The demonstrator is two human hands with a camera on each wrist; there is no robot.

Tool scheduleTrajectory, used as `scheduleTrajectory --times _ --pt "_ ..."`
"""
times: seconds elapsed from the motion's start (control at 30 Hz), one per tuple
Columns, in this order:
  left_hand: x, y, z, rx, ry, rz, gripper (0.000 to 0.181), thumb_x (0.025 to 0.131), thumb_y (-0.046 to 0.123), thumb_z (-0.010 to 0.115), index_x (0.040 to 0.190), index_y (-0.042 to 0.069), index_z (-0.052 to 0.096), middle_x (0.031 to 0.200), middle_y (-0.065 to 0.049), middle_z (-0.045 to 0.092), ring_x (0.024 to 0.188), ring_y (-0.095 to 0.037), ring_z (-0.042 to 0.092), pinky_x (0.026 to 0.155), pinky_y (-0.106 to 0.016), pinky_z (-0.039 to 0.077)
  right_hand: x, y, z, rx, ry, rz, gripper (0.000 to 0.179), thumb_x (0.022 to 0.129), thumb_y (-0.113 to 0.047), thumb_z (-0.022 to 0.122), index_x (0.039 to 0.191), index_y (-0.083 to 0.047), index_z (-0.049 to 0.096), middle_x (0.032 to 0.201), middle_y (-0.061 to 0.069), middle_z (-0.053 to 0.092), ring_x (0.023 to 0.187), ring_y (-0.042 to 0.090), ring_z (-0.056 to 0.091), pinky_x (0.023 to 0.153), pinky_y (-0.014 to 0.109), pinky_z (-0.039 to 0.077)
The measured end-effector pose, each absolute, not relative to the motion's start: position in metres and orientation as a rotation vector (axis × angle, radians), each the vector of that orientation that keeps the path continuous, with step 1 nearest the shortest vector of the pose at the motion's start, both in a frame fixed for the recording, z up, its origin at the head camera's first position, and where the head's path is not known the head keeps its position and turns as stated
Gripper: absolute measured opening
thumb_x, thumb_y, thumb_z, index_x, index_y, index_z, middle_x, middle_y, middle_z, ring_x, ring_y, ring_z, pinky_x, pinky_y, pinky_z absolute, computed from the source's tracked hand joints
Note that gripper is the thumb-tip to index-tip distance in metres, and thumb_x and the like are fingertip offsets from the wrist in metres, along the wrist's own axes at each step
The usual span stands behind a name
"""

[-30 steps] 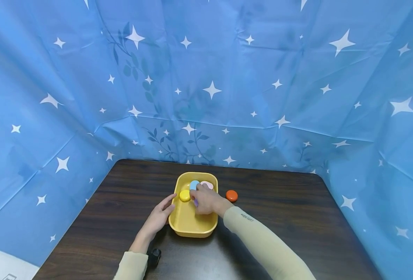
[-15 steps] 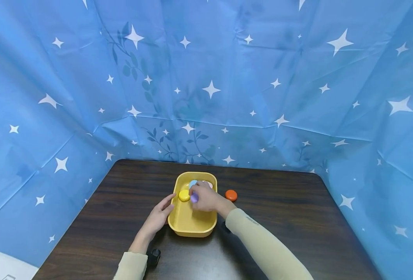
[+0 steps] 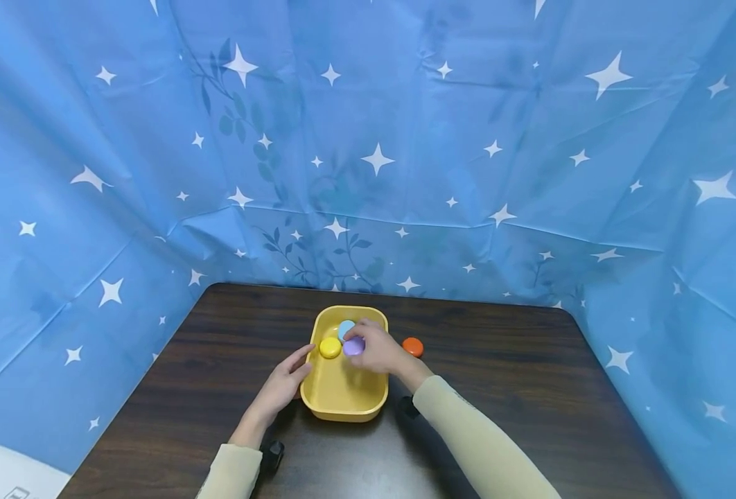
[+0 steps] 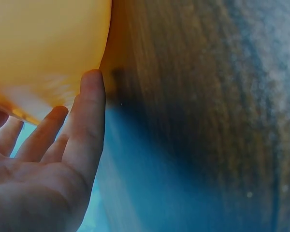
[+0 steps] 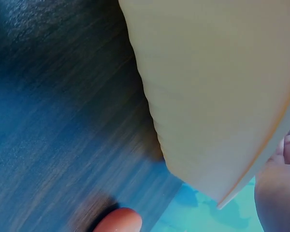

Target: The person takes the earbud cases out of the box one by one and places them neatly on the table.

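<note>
A yellow rectangular tray (image 3: 343,402) stands on the dark table. My left hand (image 3: 278,389) rests its fingertips against the tray's left wall; in the left wrist view the fingers (image 4: 87,121) lie extended along the outside. Over the right side of the tray, my right hand (image 3: 377,350) pinches a glossy purple disc (image 3: 353,346) between thumb and fingers. Just left of it lies a yellow disc (image 3: 330,348). Behind the purple one a light blue disc (image 3: 346,329) shows partly. The right wrist view holds mostly the tray's outer wall (image 5: 212,87), with the hand (image 5: 280,188) at its right edge.
An orange-red disc (image 3: 413,346) sits on the wooden table (image 3: 499,374) to the right of the tray, near my right wrist. A blue cloth with white stars (image 3: 405,138) hangs behind the table and along both sides.
My right hand has shifted slightly right and brought the purple disc into fuller view. The pink disc seen earlier at the back is now hidden behind the hand. My left hand stays put.
</note>
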State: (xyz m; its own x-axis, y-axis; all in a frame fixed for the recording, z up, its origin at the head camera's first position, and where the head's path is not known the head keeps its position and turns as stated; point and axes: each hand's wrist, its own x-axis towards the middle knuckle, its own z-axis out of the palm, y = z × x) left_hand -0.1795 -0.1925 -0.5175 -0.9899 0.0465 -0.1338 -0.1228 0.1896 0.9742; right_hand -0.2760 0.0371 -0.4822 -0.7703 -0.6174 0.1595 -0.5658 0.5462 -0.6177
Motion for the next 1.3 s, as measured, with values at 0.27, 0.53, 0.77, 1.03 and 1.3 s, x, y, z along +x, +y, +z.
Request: scheduleTrajectory --times 0.27,0.53,0.77,1.03,1.3 --pt "-0.181 -0.192 -0.519 -0.101 2.325 1.911 0.047 0.109 0.017 0.049 0.155 0.015 0.043 0.156 -0.022 0.041 0.125 -0.035 0.058 0.088 -0.045 0.058 -0.274 0.043 -0.479 -0.985 2.688 -1.135 0.041 0.078 -0.016 0.082 0.116 -0.004 0.071 0.109 0.003 0.061 0.095 0.017 0.058 0.085 0.032 0.052" --pt "-0.181 -0.192 -0.518 -0.1 2.333 1.885 0.048 0.109 0.018 0.049 0.156 0.018 0.042 0.159 -0.021 0.038 0.129 -0.037 0.056 0.092 -0.046 0.056 -0.269 0.054 -0.474 -0.974 2.638 -1.289 0.04 0.079 -0.015 0.084 0.114 -0.002 0.072 0.112 0.003 0.063 0.095 0.019 0.06 0.085 0.034 0.054" --pt "-0.181 -0.192 -0.519 -0.091 2.314 1.908 0.048 0.109 0.018 0.047 0.157 0.018 0.041 0.159 -0.021 0.037 0.127 -0.036 0.057 0.091 -0.046 0.056 -0.265 0.067 -0.47 -0.952 2.647 -1.335 0.037 0.079 -0.015 0.086 0.112 -0.007 0.072 0.11 -0.001 0.061 0.097 0.019 0.058 0.087 0.043 0.055" --pt "-0.18 -0.192 -0.518 -0.098 2.302 1.92 0.048 0.109 0.018 0.047 0.157 0.017 0.041 0.159 -0.022 0.037 0.126 -0.036 0.058 0.089 -0.046 0.057 -0.263 0.081 -0.468 -0.882 2.69 -1.316 0.036 0.08 -0.016 0.086 0.113 -0.01 0.071 0.109 -0.001 0.059 0.097 0.018 0.056 0.085 0.036 0.053" --pt "-0.18 -0.191 -0.518 -0.092 2.278 1.93 0.048 0.11 0.018 0.046 0.157 0.016 0.039 0.159 -0.022 0.037 0.126 -0.036 0.058 0.091 -0.046 0.057 -0.261 0.089 -0.466 -0.829 2.712 -1.326 0.037 0.08 -0.015 0.086 0.113 -0.011 0.07 0.114 0.0 0.06 0.101 0.02 0.057 0.092 0.039 0.054"
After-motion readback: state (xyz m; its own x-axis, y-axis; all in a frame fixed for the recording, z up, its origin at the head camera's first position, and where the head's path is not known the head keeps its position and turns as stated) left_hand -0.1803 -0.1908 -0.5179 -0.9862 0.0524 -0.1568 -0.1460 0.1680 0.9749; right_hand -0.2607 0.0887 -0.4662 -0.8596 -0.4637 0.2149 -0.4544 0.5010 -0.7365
